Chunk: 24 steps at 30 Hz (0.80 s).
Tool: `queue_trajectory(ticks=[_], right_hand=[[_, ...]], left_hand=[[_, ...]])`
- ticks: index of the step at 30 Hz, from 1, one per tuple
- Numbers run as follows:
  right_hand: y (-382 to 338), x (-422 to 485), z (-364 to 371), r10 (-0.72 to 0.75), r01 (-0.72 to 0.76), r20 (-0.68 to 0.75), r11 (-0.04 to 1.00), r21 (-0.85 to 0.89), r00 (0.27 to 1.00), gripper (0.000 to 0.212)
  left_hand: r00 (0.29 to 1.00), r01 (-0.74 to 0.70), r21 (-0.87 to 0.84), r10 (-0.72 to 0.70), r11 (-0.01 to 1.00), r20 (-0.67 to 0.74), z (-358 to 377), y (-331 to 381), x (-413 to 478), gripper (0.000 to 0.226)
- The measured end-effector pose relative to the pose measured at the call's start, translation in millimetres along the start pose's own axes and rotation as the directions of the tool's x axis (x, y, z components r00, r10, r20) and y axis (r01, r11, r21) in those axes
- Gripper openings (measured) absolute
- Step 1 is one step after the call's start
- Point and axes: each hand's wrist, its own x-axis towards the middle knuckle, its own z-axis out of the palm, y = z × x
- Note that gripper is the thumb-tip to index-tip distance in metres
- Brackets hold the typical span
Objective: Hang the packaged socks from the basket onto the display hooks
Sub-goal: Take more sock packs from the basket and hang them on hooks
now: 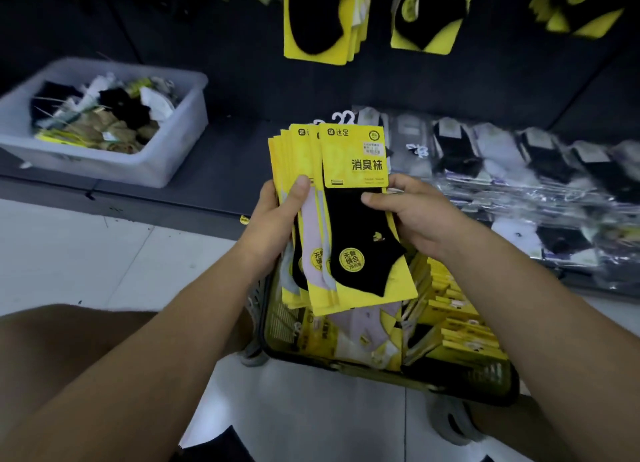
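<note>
Packaged socks (311, 219) in yellow card sleeves are held up as a fanned stack in the middle of the scene, just above the basket.

From where I stand, the dark display wall (207, 45) fills the far side, with a dark ledge (225, 156) running along its foot. Pale floor tiles (104, 253) spread out on the near side. The person's bare knee (52, 340) shows at near left and a grey shoe (450, 423) at near right.

On the ledge to the right lies an overlapping row of clear-wrapped socks (502, 156), black and white ones mixed. At far left on the ledge sits a clear plastic bin (166, 163) with a jumble of loose socks and packaging in it. The dark basket (450, 389) stands on the floor between the person's legs, packed with more yellow packs, some flat and some on edge. High on the wall hang three bunches of hanging packs (318, 18), yellow cards with black socks.

The left hand (277, 219) grips the stack along its left edge, thumb laid across the front, fingers hidden behind. The right hand (415, 219) pinches the front pack (353, 219), a black sock on yellow card, at its right edge with the thumb on its face. The two hands are close together, either side of the stack. White plastic hangers (343, 116) poke up above the cards.
</note>
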Motion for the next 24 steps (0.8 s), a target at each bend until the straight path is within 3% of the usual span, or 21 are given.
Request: queue_trajectory(ticks=[6,11,15,20,24], right_hand=[[-37.8,-16.3,-4.4,-0.147,0.143,-0.031,0.985,-0.096,0.989,0.026],[-87.3,-24.6,-12.4,-0.329,0.321,-0.113,0.944,-0.08,0.938,0.026],[-127.4,-22.7,-22.4,-0.408,0.399,-0.125,0.913,-0.09,0.905,0.02],[-165.1,-14.5,-50.3,-0.443,0.451,-0.104,0.889,0.075,0.89,0.011],[-186.2,-5.1,-77.3,-0.571,0.605,-0.253,0.793,0.075,0.781,0.008]], left_hand=[[0.994,-0.088,0.011,0.087,0.996,0.072,19.7,46.9,4.0,0.076],[0.977,-0.195,0.037,0.191,0.98,0.09,34.5,98.8,17.2,0.059],[0.953,-0.286,0.01,0.283,0.958,0.104,51.4,137.5,28.1,0.062],[0.929,-0.357,-0.039,0.359,0.933,0.087,65.7,171.6,46.6,0.052],[0.903,-0.422,-0.057,0.425,0.905,0.059,70.1,187.3,61.7,0.05]])
